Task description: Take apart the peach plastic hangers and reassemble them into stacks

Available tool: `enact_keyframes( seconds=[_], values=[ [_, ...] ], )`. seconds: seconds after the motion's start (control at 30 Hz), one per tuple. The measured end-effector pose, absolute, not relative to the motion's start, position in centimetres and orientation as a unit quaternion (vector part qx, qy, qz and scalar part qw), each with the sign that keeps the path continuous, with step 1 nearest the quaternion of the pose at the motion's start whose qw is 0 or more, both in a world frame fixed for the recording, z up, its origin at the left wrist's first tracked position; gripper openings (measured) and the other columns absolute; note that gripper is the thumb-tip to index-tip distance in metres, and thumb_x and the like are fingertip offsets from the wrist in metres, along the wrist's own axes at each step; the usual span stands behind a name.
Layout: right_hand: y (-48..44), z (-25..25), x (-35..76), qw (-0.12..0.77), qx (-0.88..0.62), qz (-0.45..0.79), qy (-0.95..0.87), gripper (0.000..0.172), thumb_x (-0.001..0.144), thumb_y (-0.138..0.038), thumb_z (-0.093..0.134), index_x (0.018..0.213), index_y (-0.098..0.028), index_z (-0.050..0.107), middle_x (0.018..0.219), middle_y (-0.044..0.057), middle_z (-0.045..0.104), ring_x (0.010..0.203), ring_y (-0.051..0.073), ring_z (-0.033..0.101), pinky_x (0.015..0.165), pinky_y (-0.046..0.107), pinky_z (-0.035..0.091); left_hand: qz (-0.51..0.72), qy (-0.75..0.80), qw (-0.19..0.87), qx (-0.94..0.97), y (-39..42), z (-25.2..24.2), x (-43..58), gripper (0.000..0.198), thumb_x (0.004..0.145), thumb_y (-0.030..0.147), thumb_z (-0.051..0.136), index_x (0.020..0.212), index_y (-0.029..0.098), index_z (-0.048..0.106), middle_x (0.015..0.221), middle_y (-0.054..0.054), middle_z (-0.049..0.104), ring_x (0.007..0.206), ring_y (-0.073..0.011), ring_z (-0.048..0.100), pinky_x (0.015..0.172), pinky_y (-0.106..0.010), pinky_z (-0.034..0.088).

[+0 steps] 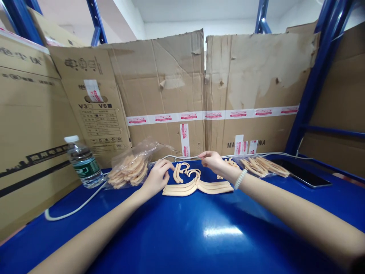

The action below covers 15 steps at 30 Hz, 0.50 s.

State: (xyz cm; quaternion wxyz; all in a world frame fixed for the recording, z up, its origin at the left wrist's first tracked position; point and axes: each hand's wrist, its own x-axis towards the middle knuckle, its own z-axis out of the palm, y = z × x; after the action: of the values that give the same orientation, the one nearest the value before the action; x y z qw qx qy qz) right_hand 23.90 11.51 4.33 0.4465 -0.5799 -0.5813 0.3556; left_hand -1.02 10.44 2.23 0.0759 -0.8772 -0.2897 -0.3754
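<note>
My left hand (157, 176) rests on the blue tabletop (199, 232), fingers curled, its fingertips touching a small curved peach plastic piece (179, 171). My right hand (212, 160) hovers just behind the pieces, fingers bent downward in a loose pinch; whether it grips anything is hidden. Between the hands lie several peach curved strips, stacked in two fans (198, 186) that meet in the middle. A white bead bracelet (240, 179) circles my right wrist.
A clear bag of peach parts (129, 169) sits left of my hand, a water bottle (83, 161) further left. Another bag of long peach strips (264, 166) lies right, beside a dark phone (305, 174). A white cable (74, 209) crosses the table. Cardboard walls (171, 95) close the back.
</note>
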Motion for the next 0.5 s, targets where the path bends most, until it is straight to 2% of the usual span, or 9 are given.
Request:
enact_keyframes(
  seconds=[0.03,0.1,0.2,0.37,0.5],
  values=[
    [12.4,4.6,23.2,0.409,-0.589,0.347,-0.604,0.009,0.089,-0.014,0.06,0.098,-0.012,0.061,0.084,0.001,0.063,0.067,0.01,0.06,0.06,0.023,0.052,-0.375,-0.291,0.073,-0.877,10.9,2.1,-0.9,0.039,0.068,-0.009,0.039,0.088,0.017,0.059,0.093,-0.005,0.06,0.091,-0.0207,0.052,0.084,-0.036,0.046],
    [14.2,5.0,22.1,0.329,-0.608,0.322,-0.647,0.018,0.092,-0.027,0.06,0.103,-0.013,0.062,0.097,0.004,0.065,0.079,0.015,0.064,0.069,0.03,0.055,-0.376,-0.297,0.067,-0.875,11.8,1.6,-0.8,0.04,0.065,-0.01,0.039,0.087,0.017,0.06,0.093,-0.005,0.061,0.091,-0.0207,0.053,0.085,-0.036,0.046],
    [16.4,5.4,20.9,0.223,-0.63,0.276,-0.691,0.024,0.092,-0.031,0.06,0.109,-0.014,0.062,0.11,0.007,0.063,0.093,0.019,0.063,0.079,0.036,0.055,-0.378,-0.31,0.053,-0.871,12.7,0.7,-1.3,0.045,0.059,-0.011,0.039,0.086,0.017,0.061,0.091,-0.004,0.061,0.089,-0.0196,0.055,0.081,-0.033,0.048],
    [18.0,5.5,19.2,0.094,-0.646,0.237,-0.72,0.025,0.093,-0.032,0.059,0.11,-0.014,0.061,0.108,0.007,0.064,0.091,0.019,0.064,0.078,0.037,0.055,-0.386,-0.337,0.029,-0.858,13.1,-0.4,-3.1,0.047,0.057,-0.01,0.038,0.086,0.017,0.063,0.091,-0.003,0.061,0.078,-0.0159,0.056,0.069,-0.027,0.048],
    [18.6,5.4,18.3,0.035,-0.657,0.234,-0.716,0.025,0.093,-0.032,0.059,0.111,-0.014,0.061,0.109,0.007,0.064,0.091,0.018,0.064,0.079,0.037,0.055,-0.391,-0.348,0.009,-0.852,13.2,-0.9,-3.5,0.042,0.059,-0.009,0.04,0.084,0.017,0.063,0.09,-0.002,0.061,0.067,-0.0127,0.053,0.06,-0.024,0.046]
  ],
)
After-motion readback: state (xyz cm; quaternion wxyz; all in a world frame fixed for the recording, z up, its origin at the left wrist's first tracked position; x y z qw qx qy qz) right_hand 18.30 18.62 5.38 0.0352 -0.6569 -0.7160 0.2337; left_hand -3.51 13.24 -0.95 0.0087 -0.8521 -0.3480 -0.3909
